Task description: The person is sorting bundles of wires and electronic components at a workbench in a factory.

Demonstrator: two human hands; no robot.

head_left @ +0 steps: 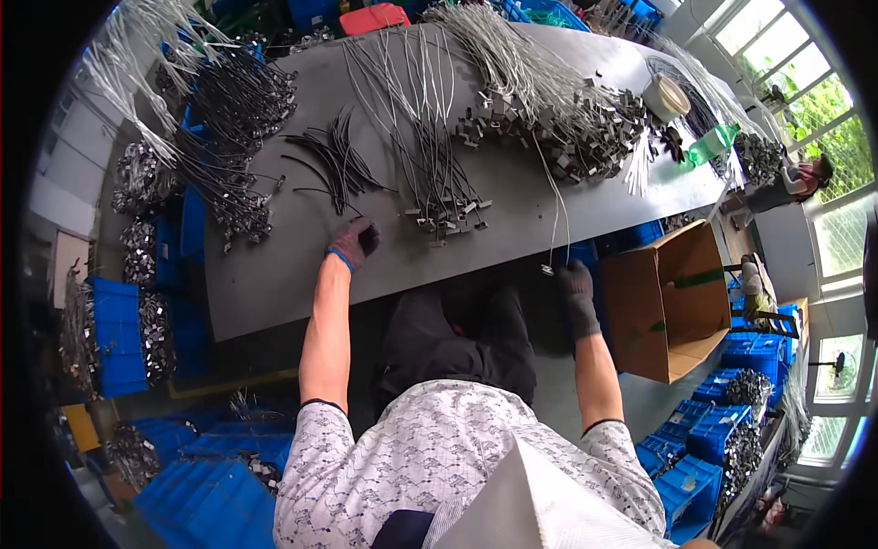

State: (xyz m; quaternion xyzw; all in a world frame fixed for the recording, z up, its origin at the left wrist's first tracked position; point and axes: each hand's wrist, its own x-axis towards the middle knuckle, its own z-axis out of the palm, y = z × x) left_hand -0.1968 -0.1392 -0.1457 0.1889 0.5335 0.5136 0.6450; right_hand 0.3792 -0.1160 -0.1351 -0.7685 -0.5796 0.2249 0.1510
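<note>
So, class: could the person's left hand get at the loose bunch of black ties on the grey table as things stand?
Probably yes. The left hand rests on the grey table just below the black ties, and only bare tabletop lies between them. The right hand holds a thin wire off to the side.

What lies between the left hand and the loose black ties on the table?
Nothing visible. The left hand rests on bare grey table, and the black ties lie just beyond its fingertips. The right hand holds a thin wire apart.
</note>
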